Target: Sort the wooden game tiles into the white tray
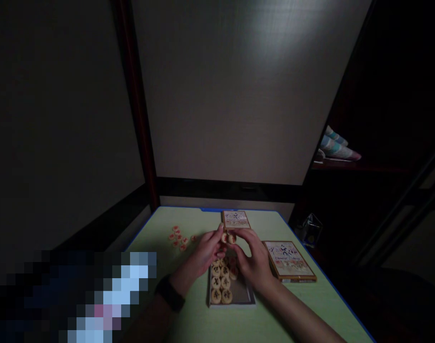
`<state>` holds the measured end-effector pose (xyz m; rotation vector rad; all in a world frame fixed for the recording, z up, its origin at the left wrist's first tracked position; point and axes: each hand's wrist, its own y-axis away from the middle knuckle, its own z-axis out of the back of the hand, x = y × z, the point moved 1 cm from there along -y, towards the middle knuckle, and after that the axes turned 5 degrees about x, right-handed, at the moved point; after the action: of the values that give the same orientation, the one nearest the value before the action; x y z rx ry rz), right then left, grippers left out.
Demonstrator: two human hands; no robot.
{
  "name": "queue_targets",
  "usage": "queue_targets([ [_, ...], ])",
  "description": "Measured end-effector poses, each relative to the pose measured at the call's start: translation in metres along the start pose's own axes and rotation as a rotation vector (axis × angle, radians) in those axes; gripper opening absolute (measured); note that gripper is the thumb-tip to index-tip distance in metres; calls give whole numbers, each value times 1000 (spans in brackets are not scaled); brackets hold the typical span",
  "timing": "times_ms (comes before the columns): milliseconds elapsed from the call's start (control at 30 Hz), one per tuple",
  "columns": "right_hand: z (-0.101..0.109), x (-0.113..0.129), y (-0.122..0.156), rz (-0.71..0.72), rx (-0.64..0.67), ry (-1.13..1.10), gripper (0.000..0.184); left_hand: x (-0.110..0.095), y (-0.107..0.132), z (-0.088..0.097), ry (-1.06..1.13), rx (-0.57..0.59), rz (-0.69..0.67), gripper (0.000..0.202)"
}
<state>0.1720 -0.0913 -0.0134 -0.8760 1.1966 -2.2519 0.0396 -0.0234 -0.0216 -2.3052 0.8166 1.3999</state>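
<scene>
My left hand (207, 251), with a dark band on its wrist, pinches a round wooden Chinese chess piece (224, 237) between thumb and fingers. Right beside it, the thumb and fingertips of my right hand (255, 262) grip another Chinese chess piece (232, 238) with a red mark. Both hands are raised over an open box tray (243, 291). Black-marked pieces (225, 283) stand in rows in the tray's left part, and a red-marked piece (233, 273) lies to their right. My hands hide the tray's far end.
Several red-marked pieces (178, 238) lie loose on the green table (153, 247) at the left. A printed box lid (236, 219) lies at the back, and another printed box (291, 261) at the right. A grey panel (224, 105) rises behind the table.
</scene>
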Motion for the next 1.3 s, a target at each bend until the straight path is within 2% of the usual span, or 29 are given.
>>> queue_targets([
  [400, -1, -1, -1, 34, 92, 42, 30, 1, 3, -1, -112, 29, 33, 56],
  [667, 1, -5, 0, -8, 121, 20, 29, -1, 4, -1, -106, 129, 6, 46],
  [933, -1, -6, 1, 4, 117, 37, 27, 4, 3, -1, -202, 101, -52, 48],
  [1067, 1, -13, 5, -33, 136, 52, 26, -3, -3, 1, -356, 135, -123, 45],
  [1133, 2, -20, 2, -103, 159, 48, 26, -15, -6, 12, -508, 50, -229, 38],
  [1167, 1, -24, -2, -144, 192, 44, 26, -24, -7, 20, -613, -41, -293, 31],
  [1200, -2, -28, -8, -181, 246, 48, 26, -33, -6, 29, -749, -182, -336, 24],
  [1267, -13, -34, -23, -224, 436, 92, 25, -50, -2, 50, -1197, -425, -293, 15],
  [1300, -21, -36, -31, -226, 565, 138, 23, -56, 1, 60, -1388, -507, -209, 14],
])
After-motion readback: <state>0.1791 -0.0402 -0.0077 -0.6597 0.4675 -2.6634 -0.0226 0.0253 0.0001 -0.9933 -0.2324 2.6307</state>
